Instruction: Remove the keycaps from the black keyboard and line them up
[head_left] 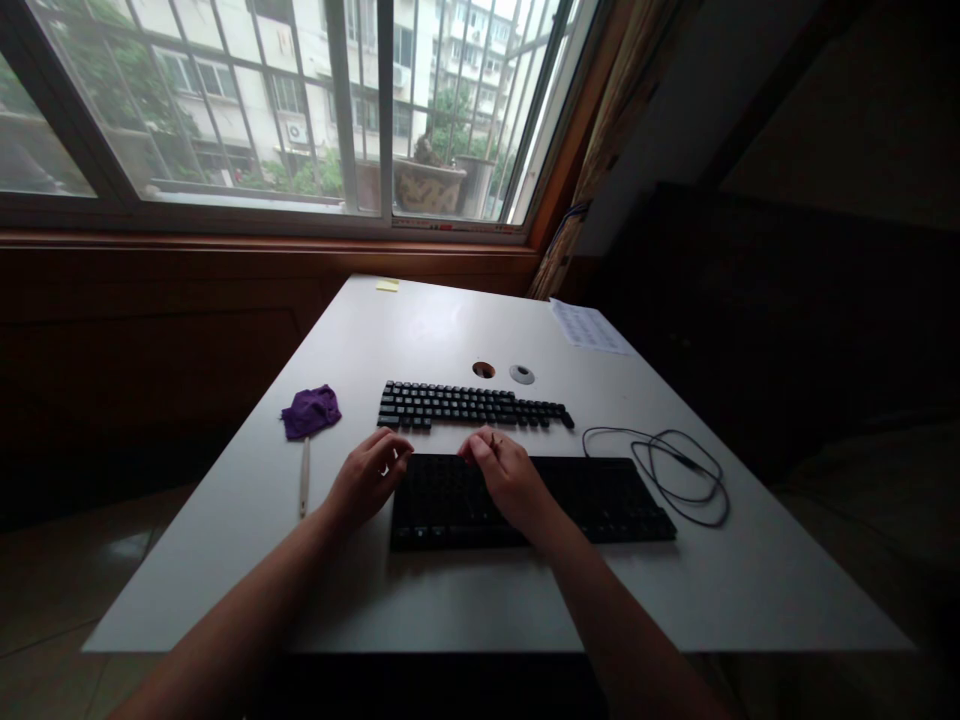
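A black keyboard (600, 500) lies in front of me, most of its keycaps off, with a few left along the lower left. My left hand (369, 474) is curled at its upper left corner, thumb and fingertips gripping the edge there. Over the middle of the keyboard my right hand (506, 470) is closed in a pinch. A thin dark bit pokes out by its fingers; what it is I cannot make out. Just behind, loose black keycaps (457, 404) stand in rows laid out like a keyboard.
Left on the white table (247, 540) are a purple cloth (311, 411) and a pale-handled slim tool (304, 478). A coiled cable (726, 490) lies right. Farther back are a round hole (484, 370), its grey cover (522, 374), printed paper (589, 327) and yellow notes (387, 285).
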